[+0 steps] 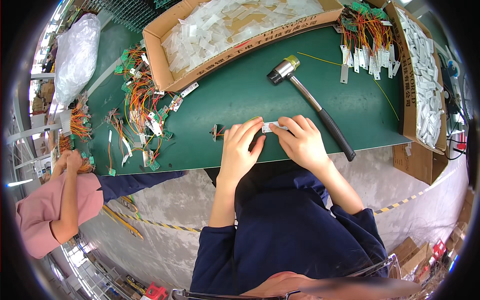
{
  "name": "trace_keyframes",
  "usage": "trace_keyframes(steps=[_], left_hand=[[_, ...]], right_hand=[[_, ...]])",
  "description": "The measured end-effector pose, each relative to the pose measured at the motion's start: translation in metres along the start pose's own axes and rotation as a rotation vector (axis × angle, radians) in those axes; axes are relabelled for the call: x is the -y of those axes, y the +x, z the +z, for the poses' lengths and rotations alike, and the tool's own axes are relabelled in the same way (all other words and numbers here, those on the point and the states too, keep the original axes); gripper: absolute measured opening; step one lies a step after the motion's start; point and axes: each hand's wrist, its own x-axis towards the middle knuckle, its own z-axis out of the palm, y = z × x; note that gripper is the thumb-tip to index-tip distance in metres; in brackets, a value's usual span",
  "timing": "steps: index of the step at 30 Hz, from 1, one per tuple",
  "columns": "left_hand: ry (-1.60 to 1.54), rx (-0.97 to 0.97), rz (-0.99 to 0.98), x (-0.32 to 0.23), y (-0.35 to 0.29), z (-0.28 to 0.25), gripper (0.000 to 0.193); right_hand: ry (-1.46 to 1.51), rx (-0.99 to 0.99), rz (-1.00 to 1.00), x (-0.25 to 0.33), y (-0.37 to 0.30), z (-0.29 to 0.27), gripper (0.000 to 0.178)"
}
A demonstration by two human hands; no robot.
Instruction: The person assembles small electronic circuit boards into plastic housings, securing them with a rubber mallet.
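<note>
A small white rectangular piece (272, 127) lies at the table's near edge between my two hands. My left hand (241, 150) is closed at the piece's left end, thumb and fingers bent round it, with a thin yellow wire by the fingertips. On the right end press the bent fingers of my right hand (303, 142). A small circuit board (215, 132) with red and dark wires sits just left of my left hand; its wires run under the fingers. To the right lies a mallet (312, 97) with a black grip, its handle overhanging the table edge.
A cardboard box (155, 65) of clear plastic pieces stands at the back. Another box (407, 65) of white pieces stands at right. Wired boards lie in piles at left (145, 95) and back right (367, 40). At far left works a person in a pink top (65, 207).
</note>
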Motion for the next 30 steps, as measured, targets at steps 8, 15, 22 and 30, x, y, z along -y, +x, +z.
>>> trace_keyframes(steps=[8,15,22,30], left_hand=[[-0.073,0.048,-0.014,0.005,0.003,-0.004,0.041],[0.028,0.090,0.070,0.007,0.011,-0.011,0.039],[0.056,0.114,0.081,0.011,0.014,-0.012,0.040],[0.007,0.096,0.071,0.013,0.014,-0.010,0.039]], right_hand=[[0.005,0.005,0.006,0.002,0.000,-0.001,0.031],[0.009,0.015,0.012,0.001,0.001,-0.002,0.032],[0.024,0.023,0.019,0.001,0.001,-0.001,0.032],[0.028,0.030,0.022,0.001,0.001,-0.003,0.032]])
